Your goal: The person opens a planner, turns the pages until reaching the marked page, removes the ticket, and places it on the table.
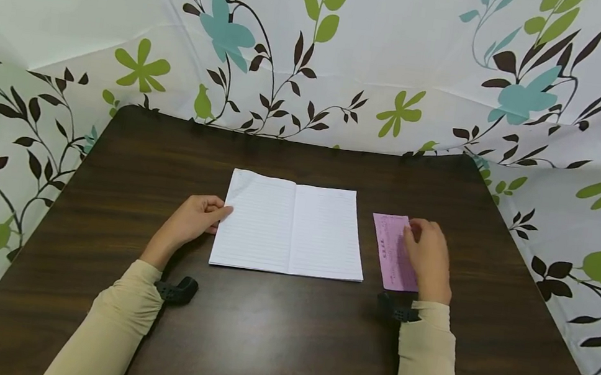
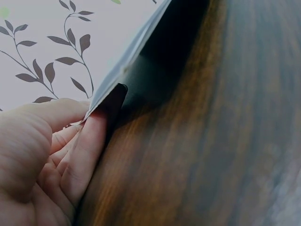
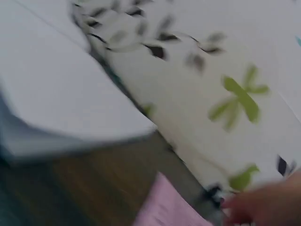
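An open notebook (image 1: pixel 323 234) with ruled white pages lies in the middle of the dark wooden table. At its left edge my left hand (image 1: pixel 196 218) pinches the pages, thumb on top and fingers beneath; in the left wrist view the hand (image 2: pixel 51 155) holds this edge raised off the wood. To the right of the notebook is a pink slip of paper (image 1: pixel 391 249) with printed writing. My right hand (image 1: pixel 429 256) pinches its right edge near the upper corner, fingers curled. The right wrist view is blurred, with only part of this hand (image 3: pixel 265 205) showing.
The dark wooden table (image 1: pixel 271 334) meets a hanging white cloth (image 1: pixel 363 45) with leaf and flower prints at the back and sides. A dark band with a device (image 1: pixel 178 290) sits on the left wrist, and another band (image 1: pixel 403 313) on the right.
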`<state>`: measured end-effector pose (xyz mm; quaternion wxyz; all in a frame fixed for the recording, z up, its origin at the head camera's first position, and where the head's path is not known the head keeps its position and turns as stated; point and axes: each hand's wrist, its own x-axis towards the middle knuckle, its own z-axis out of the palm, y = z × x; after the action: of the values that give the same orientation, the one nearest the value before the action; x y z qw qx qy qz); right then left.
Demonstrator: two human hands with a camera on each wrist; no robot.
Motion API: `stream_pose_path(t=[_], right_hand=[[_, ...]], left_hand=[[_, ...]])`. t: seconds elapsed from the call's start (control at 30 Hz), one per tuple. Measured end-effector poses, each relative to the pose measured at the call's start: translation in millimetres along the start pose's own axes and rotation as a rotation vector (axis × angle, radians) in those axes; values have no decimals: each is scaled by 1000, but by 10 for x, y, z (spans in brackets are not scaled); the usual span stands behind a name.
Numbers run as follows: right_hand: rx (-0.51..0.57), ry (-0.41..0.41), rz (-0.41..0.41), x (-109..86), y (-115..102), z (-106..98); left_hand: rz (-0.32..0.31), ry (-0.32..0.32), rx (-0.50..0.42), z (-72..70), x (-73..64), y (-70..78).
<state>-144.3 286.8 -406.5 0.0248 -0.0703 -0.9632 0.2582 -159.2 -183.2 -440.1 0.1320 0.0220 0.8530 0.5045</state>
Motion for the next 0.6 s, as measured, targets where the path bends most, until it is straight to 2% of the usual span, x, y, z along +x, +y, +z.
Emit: stream_pose_path(t=[0.13, 0.23, 0.4, 0.6], right_hand=[[65, -104, -267, 62, -184, 259], [70, -161, -357, 109, -286, 428], [54, -200, -340, 101, -307, 569], [53, -208, -304, 65, -282, 591]], left_hand=[[-8, 6, -11, 12, 16, 3], [-4, 11, -30, -8, 19, 11], [8, -2, -44, -18, 17, 14], [16, -25, -77, -7, -17, 43]])
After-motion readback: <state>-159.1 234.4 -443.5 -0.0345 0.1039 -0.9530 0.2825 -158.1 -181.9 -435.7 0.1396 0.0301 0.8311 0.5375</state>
